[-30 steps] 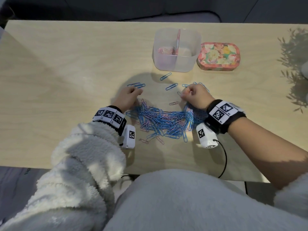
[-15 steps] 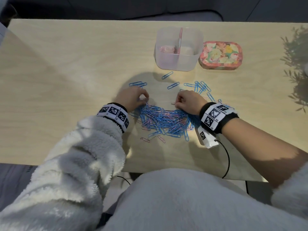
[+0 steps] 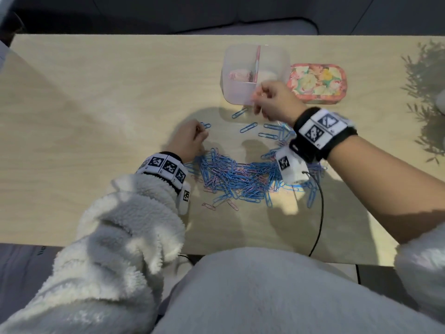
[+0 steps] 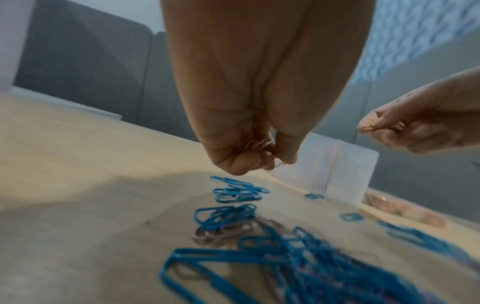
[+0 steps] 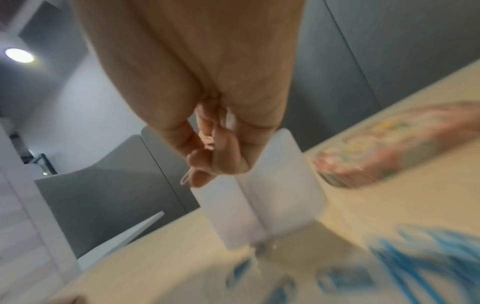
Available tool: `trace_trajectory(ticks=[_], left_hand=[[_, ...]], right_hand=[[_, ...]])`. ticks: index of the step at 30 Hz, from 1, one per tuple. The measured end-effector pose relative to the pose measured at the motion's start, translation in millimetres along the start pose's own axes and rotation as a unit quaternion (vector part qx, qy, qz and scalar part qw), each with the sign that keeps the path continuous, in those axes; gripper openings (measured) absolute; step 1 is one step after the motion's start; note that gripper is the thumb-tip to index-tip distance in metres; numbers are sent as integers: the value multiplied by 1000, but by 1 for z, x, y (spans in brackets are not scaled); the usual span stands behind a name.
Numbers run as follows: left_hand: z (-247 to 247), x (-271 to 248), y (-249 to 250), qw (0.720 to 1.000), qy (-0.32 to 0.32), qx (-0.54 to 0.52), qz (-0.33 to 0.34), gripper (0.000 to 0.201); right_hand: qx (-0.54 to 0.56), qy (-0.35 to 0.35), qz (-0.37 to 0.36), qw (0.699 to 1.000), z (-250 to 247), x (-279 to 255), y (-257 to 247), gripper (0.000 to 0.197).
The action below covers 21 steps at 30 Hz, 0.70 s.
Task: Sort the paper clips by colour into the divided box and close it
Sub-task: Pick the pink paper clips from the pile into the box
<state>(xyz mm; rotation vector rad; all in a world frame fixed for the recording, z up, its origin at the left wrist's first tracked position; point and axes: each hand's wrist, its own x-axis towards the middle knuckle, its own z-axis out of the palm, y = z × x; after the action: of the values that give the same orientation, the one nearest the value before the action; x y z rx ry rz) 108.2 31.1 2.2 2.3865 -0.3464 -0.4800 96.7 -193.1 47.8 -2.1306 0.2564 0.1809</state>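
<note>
Early days: some pink clips boxed, most unsorted.
My right hand [image 3: 272, 102] and left hand [image 3: 190, 141] pinch pink clips [image 4: 259, 144]; box [image 3: 243, 92] open, pile [image 3: 240, 179] waits on the tabletop [image 3: 96, 104].

My head view looks steeply down and forward over the table [image 3: 96, 116], taking in both forearms. The left wrist view sits low, close behind the left hand [image 4: 254, 115], facing the box [image 4: 335, 164]. The right wrist view hangs higher, tilted, nearer the box [image 5: 270, 197]. All three share that box and the blue clips [image 3: 240, 174].
</note>
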Motion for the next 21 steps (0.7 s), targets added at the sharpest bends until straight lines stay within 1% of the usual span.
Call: trace_trajectory(ticks=[2, 3, 4, 5, 6, 7, 9, 11, 14, 18, 21], left_hand=[[-5, 2, 0, 997, 34, -63, -21, 8], [-8, 5, 2, 994, 41, -100, -27, 10], [-11, 8, 5, 990, 44, -128, -31, 14], [-13, 12, 9, 988, 44, -143, -30, 15], [-17, 16, 16, 989, 44, -141, -26, 13], [-20, 21, 24, 991, 47, -128, -14, 9], [-28, 34, 43, 993, 68, -90, 22, 14], [-34, 51, 61, 993, 91, -62, 34, 19], [-35, 76, 89, 994, 100, -18, 40, 22], [-24, 101, 118, 994, 68, 77, 35, 27], [-15, 109, 123, 993, 38, 110, 26, 35]], right_hand=[[-41, 67, -45, 996, -9, 23, -21, 23], [-84, 94, -59, 990, -13, 34, -30, 21], [-128, 107, -66, 984, -14, 45, -36, 22], [-166, 102, -63, 979, -14, 55, -41, 23], [-191, 81, -55, 977, -13, 63, -44, 23], [-212, 53, -41, 975, -11, 69, -45, 23], [-239, 19, -22, 971, -7, 77, -46, 30], [-231, 19, -12, 973, -8, 78, -45, 38], [-184, 62, -8, 981, -13, 65, -40, 44], [-133, 136, -48, 981, -20, 32, -30, 39], [-107, 160, -67, 979, -20, 6, -21, 34]])
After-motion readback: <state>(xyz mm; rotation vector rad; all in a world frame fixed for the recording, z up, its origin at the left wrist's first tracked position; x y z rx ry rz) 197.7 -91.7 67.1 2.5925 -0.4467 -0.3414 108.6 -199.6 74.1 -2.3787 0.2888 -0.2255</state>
